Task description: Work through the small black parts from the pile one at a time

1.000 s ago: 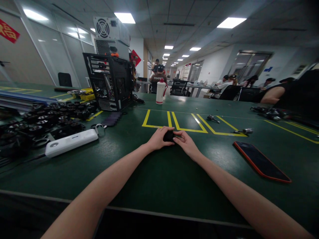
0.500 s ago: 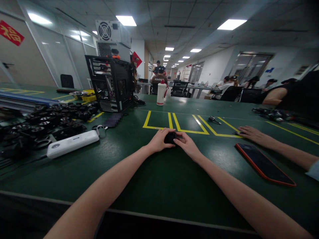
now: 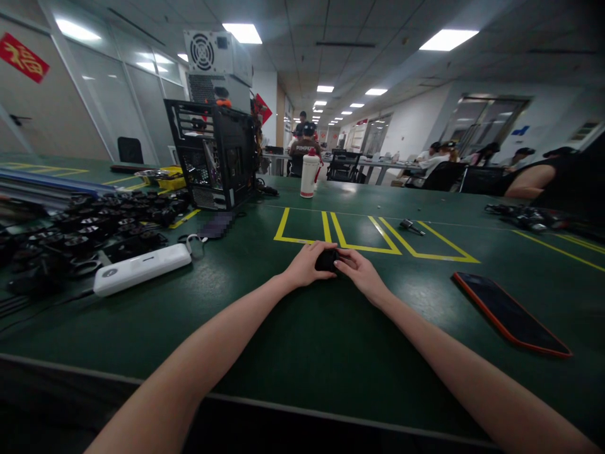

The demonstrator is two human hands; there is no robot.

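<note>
A small black boxy part [image 3: 326,260] is between my two hands, low over the green table [image 3: 302,340]; its exact kind is not clear. My left hand [image 3: 306,263] wraps round it from the left, fingers over the far side and thumb on the near side. From the right, the fingertips and thumb of my right hand [image 3: 363,272] pinch its right end. My fingers cover much of the part. Just beyond, yellow tape outlines [image 3: 302,239] mark the tabletop.
On the left lie a pile of black parts [image 3: 75,236] and a white power strip [image 3: 142,268]. Behind them stands an open computer case [image 3: 215,154]. A white bottle [image 3: 309,175] stands at the back. To the right are an orange-edged phone [image 3: 513,313] and a small dark metallic piece [image 3: 412,227].
The other person's hand and forearm at the right have left the view. My right fingers have shifted slightly on the black part. The view has moved a little.
</note>
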